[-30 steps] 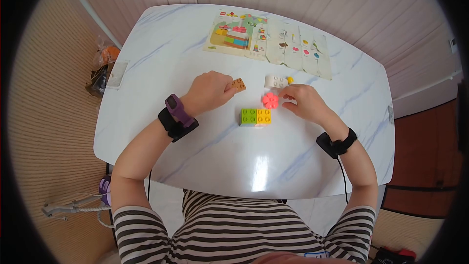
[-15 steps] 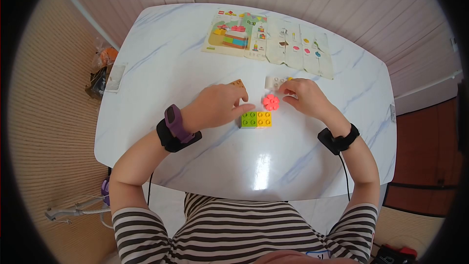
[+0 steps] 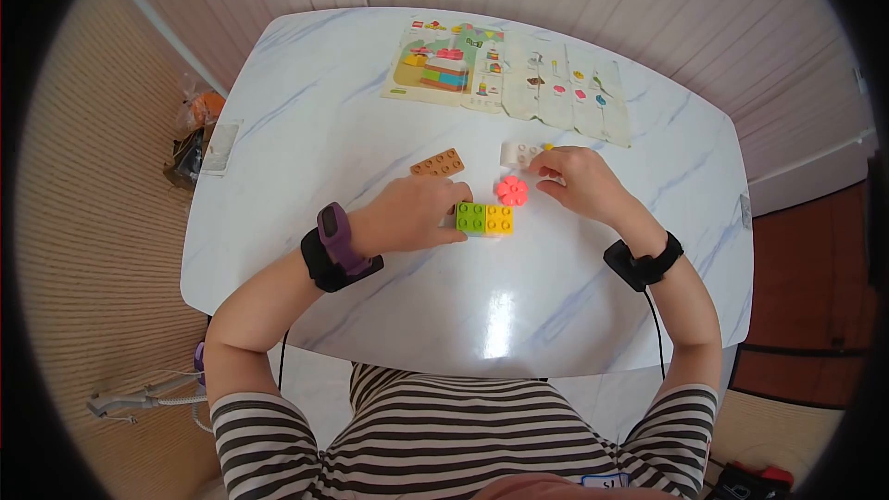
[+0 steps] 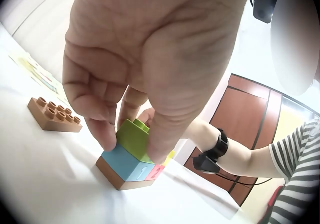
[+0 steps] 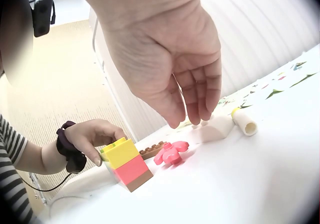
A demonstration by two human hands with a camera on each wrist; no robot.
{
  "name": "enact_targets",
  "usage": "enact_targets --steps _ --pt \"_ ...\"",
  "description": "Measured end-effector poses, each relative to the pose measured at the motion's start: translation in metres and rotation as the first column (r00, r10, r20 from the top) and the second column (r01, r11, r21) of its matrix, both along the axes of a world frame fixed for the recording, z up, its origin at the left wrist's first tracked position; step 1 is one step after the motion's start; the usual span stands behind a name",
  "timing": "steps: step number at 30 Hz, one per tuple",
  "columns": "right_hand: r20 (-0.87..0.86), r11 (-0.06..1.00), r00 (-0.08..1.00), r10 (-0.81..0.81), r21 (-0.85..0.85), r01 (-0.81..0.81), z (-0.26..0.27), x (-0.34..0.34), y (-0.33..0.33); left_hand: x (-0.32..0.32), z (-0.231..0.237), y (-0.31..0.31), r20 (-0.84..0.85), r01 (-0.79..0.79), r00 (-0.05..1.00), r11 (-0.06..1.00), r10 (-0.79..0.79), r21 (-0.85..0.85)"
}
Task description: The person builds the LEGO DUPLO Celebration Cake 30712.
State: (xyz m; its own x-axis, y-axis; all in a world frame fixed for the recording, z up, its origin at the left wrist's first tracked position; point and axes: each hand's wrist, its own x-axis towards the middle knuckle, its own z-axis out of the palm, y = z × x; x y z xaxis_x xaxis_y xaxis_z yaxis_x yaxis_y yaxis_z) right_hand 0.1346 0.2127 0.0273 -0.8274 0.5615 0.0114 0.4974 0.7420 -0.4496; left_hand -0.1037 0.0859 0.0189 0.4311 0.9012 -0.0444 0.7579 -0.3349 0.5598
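Observation:
My left hand [image 3: 417,213] pinches the green end of a toy brick stack [image 3: 498,219], thumb on the near side and fingers on the far side. The left wrist view shows a green brick [image 4: 134,140] over a blue brick [image 4: 125,163] marked 1, on a brown base. Yellow sits over pink-red at the other end. Fingers of my right hand [image 3: 585,187] hang extended and slightly bent over a white arched brick [image 5: 215,129], holding nothing. Between the hands lies a pink flower piece [image 3: 511,191]. A brown studded brick [image 3: 437,163] rests beyond the left hand.
A white tube with a yellow end [image 5: 246,123] lies beside the white brick. Farther back, a creased instruction sheet [image 3: 519,83] spreads across the marble-patterned table [image 3: 306,130]. Cables run from both wrist cameras past the table's near edge.
My left hand let go of the brown brick, leaving it on the table, then moved right and toward me onto the stack. The right hand shifted slightly over the white brick.

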Motion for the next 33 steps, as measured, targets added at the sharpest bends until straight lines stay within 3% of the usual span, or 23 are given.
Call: enact_targets --steps 3,6,12,15,18,21,27,33 --pt "0.002 1.000 1.000 -0.005 -0.011 0.005 -0.001 0.002 0.000 -0.004 -0.008 0.003 0.032 0.000 0.999 0.997 -0.002 0.073" --pt "0.013 1.000 1.000 -0.011 -0.009 0.011 -0.002 0.004 0.000 -0.002 0.003 0.003 0.034 -0.034 0.999 0.997 0.037 -0.064" --pt "0.015 1.000 1.000 -0.001 0.016 0.001 -0.002 0.006 -0.001 -0.013 0.011 0.002 0.010 -0.068 0.998 0.995 0.069 -0.078" --pt "0.018 0.999 0.999 -0.031 -0.013 0.031 -0.001 0.006 -0.002 -0.031 0.008 0.012 -0.104 -0.135 0.985 0.989 0.141 0.056" --pt "0.006 1.000 1.000 -0.024 -0.004 0.024 -0.005 0.007 -0.001 -0.033 0.004 0.019 -0.271 -0.292 0.911 0.950 0.311 0.108" --pt "0.008 1.000 1.000 -0.020 0.002 0.020 -0.003 0.007 -0.003 -0.027 -0.002 0.021 -0.360 -0.297 0.882 0.952 0.303 0.073" --pt "0.047 1.000 0.999 -0.024 -0.005 0.024 -0.001 0.012 -0.005 -0.023 -0.012 0.025 -0.368 -0.278 0.889 0.960 0.271 0.034" --pt "0.010 1.000 1.000 -0.021 -0.004 0.021 0.001 0.014 -0.008 -0.036 -0.003 0.025 -0.242 -0.225 0.941 0.972 0.235 0.066"
